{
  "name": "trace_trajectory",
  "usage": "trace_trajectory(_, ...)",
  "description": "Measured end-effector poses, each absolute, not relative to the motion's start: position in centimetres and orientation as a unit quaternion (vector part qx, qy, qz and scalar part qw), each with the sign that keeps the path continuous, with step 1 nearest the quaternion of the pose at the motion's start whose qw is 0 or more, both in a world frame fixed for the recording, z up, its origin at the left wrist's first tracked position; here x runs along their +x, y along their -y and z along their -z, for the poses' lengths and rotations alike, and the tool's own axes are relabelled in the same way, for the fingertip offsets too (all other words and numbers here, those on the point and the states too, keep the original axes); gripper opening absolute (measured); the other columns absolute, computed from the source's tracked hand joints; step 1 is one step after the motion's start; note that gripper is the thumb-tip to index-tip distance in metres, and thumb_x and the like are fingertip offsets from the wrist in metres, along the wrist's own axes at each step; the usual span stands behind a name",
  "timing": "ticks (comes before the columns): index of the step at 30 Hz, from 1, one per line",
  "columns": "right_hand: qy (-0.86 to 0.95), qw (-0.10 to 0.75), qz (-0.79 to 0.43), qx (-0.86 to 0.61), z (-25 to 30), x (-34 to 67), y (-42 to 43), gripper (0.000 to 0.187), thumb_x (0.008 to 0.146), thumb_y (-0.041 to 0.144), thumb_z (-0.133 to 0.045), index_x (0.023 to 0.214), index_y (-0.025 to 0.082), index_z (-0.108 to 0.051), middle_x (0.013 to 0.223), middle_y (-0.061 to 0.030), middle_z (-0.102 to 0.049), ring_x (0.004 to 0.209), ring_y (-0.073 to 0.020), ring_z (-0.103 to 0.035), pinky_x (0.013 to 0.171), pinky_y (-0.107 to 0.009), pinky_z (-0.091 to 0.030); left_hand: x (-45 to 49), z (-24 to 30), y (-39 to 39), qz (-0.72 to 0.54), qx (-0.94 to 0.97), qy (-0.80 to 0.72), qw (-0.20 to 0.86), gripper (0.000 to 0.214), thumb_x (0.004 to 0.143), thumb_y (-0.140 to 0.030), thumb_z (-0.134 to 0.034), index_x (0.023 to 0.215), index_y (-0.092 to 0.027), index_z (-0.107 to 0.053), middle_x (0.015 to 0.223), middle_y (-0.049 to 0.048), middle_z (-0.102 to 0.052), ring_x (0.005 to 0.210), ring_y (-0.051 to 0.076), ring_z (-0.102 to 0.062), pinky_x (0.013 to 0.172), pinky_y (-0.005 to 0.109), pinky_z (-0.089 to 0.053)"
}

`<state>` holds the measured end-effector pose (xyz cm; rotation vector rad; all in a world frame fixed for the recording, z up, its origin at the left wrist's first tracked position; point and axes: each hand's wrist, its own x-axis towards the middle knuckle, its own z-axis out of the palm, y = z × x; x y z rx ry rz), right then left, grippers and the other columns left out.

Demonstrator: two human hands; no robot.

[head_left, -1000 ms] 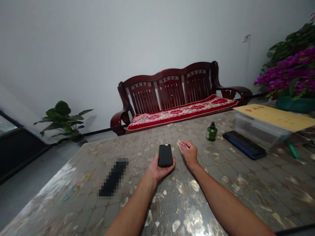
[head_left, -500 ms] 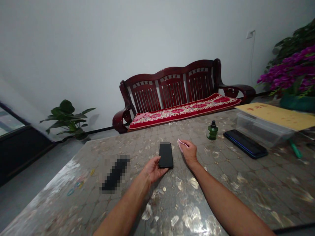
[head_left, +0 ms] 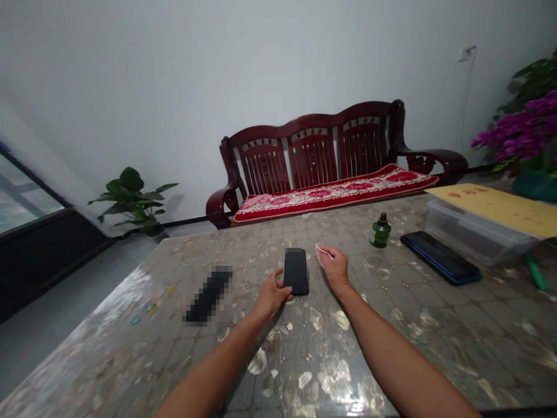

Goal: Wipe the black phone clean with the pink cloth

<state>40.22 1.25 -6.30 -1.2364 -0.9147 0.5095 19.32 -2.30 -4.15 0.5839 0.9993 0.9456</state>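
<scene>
Where the phone (head_left: 296,271) lies flat on the worktop (head_left: 391,325), the left hand (head_left: 270,295) meets its near corner, fingers half-curled, seemingly steadying it; grip cannot be told. Right hand (head_left: 334,270): fingers closed over a soft pink cloth (head_left: 321,253), pressed down just beside. Phone: black, glossy slab. Worktop: glazed, mottled.

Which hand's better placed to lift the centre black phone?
Likely left: the left hand touches the black phone at its near edge, while the right hand beside it is closed on a pink item.
</scene>
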Motion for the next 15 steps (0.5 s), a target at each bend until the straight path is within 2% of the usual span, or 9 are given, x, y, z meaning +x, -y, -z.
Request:
trace_trajectory(4, 0.428, 0.68, -0.222, -0.552, 6.2, 40.2, -1.1, 0.027, 0.069, 0.04, -0.066, 0.08, 0.021, -0.08, 0.081, -0.0062, -0.074, 0.079, -0.0226, -0.067, 0.077, -0.034, -0.053, 19.5, 4.2, 2.0, -0.435, 0.341, -0.492, 0.672, 0.079, 0.06, 0.006, -0.079, 0.128, -0.019, -0.049, 0.061, -0.0086, -0.061, 0.044, 0.01, -0.059, 0.044, 0.014, -0.044)
trace_trajectory(7, 0.43, 0.674, -0.221, -0.559, 6.2, 40.2, -1.2, 0.027, 0.069, 0.04, -0.065, 0.08, 0.021, -0.08, 0.081, -0.006, -0.074, 0.078, -0.0224, -0.067, 0.076, -0.033, -0.052, 19.4, 3.9, 1.9, -0.434, 0.38, -0.5, 0.646, 0.074, 0.057, 0.005, -0.082, 0.121, -0.017, -0.053, 0.056, -0.0094, -0.06, 0.038, 0.008, -0.052, 0.043, 0.015, -0.038)
trace_trajectory(12, 0.432, 0.666, -0.227, -0.565, 6.3, 40.2, -1.3, 0.026, 0.068, 0.041, -0.066, 0.079, 0.022, -0.08, 0.081, -0.0052, -0.075, 0.078, -0.0225, -0.067, 0.077, -0.033, -0.053, 19.0, 3.5, 2.3, -0.429, 0.382, -0.482, 0.661, 0.079, 0.05, 0.012, -0.077, 0.119, -0.018, -0.055, 0.058, -0.0083, -0.063, 0.051, 0.015, -0.061, 0.054, 0.02, -0.043)
trace_trajectory(15, 0.435, 0.666, -0.223, -0.564, 6.3, 40.2, -1.3, 0.026, 0.069, 0.041, -0.066, 0.079, 0.022, -0.08, 0.081, -0.005, -0.075, 0.079, -0.0226, -0.067, 0.076, -0.033, -0.053, 18.7, 3.0, 2.6, -0.413, 0.406, -0.483, 0.656, 0.076, 0.048, 0.015, -0.07, 0.115, -0.019, -0.057, 0.065, -0.0062, -0.067, 0.053, 0.014, -0.06, 0.055, 0.02, -0.04)
